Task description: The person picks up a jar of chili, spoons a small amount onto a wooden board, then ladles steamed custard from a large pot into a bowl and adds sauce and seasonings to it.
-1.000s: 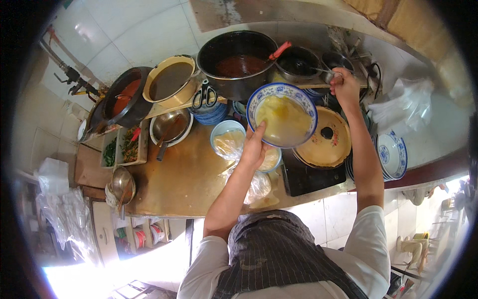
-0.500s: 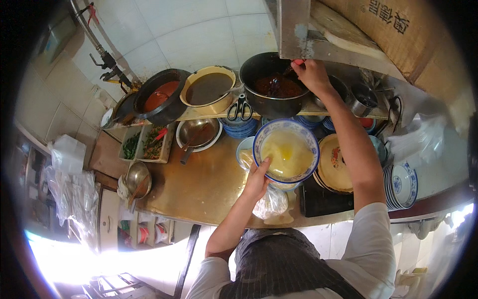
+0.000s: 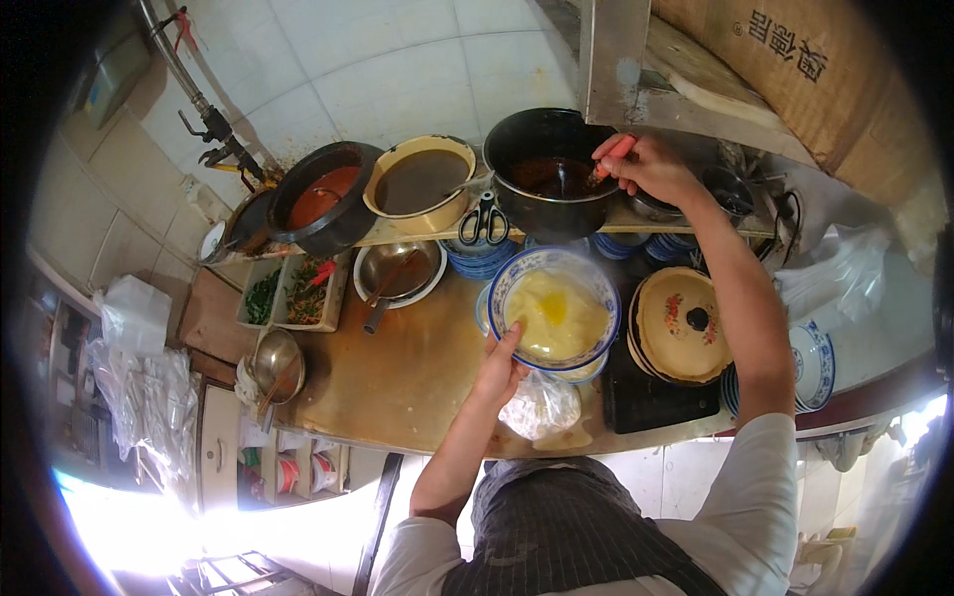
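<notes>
My left hand (image 3: 500,370) grips the near left rim of a blue-patterned white bowl (image 3: 613,333), thumb on the inside edge. Inside it lies a pale yellow, smooth food (image 3: 566,316) with a brighter yellow spot in the middle. My right hand (image 3: 646,167) is closed around a red-handled utensil (image 3: 618,149) at the right rim of a deep black pot (image 3: 542,211). Dark red-brown sauce (image 3: 556,177) fills the pot's lower part. The utensil's lower end is too hidden to tell its shape. The bowl is held over the counter, just nearer to me than the pot.
Left of the black pot, scissors (image 3: 484,221), a cream pot (image 3: 437,214) of brown liquid and a dark pot (image 3: 348,230) of red sauce line the shelf (image 3: 397,232). A lidded cream pot (image 3: 676,343) stands right of the bowl. A cardboard box (image 3: 755,70) overhangs the upper right.
My right hand has shifted to the right against the black pot, showing more of the red handle. The bowl in my left hand has moved slightly left.
</notes>
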Demonstrator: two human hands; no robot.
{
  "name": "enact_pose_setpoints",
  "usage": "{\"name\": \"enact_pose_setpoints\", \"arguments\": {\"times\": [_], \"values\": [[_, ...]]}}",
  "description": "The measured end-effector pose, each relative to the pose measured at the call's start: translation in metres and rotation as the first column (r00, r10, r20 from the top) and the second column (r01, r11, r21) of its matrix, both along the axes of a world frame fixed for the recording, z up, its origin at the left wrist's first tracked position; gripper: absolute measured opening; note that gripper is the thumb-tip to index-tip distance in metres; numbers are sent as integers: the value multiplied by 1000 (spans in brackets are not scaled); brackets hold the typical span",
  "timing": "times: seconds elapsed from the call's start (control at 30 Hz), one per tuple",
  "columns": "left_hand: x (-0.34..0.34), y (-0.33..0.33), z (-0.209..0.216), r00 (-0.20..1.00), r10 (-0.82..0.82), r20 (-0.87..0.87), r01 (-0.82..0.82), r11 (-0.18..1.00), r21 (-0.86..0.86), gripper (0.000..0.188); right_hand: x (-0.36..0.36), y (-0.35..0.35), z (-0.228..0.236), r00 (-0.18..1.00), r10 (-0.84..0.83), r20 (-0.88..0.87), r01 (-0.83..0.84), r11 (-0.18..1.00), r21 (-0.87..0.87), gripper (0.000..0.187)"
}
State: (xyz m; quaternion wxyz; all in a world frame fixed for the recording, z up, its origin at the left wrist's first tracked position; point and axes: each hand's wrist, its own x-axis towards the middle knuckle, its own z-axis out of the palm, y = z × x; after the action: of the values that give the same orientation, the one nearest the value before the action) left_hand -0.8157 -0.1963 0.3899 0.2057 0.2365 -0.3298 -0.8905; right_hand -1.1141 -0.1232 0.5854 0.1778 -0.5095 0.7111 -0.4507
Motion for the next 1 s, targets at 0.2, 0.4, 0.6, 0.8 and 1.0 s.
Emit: {"name": "enact_pose_setpoints", "arguments": {"times": [0.2,0.4,0.6,0.8,1.0], "values": [[4,-7,11,998,65,18,-65,998,19,31,-6,-12,-16,856,-230,464,325,936,-136,21],[7,-17,40,998,24,-53,-26,999,-45,40,1,-3,6,762,-330,558,488,858,-159,21],[7,-24,72,994,103,-37,-105,991,-78,36,54,33,59,831,-350,432,467,861,-201,21],[19,-36,75,998,14,-62,-22,991,-131,41,137,59,28,908,-312,281,386,882,-270,26],[24,-40,73,997,-18,-75,7,990,-143,45,186,99,-18,829,-271,-490,-11,867,-499,31]]}}
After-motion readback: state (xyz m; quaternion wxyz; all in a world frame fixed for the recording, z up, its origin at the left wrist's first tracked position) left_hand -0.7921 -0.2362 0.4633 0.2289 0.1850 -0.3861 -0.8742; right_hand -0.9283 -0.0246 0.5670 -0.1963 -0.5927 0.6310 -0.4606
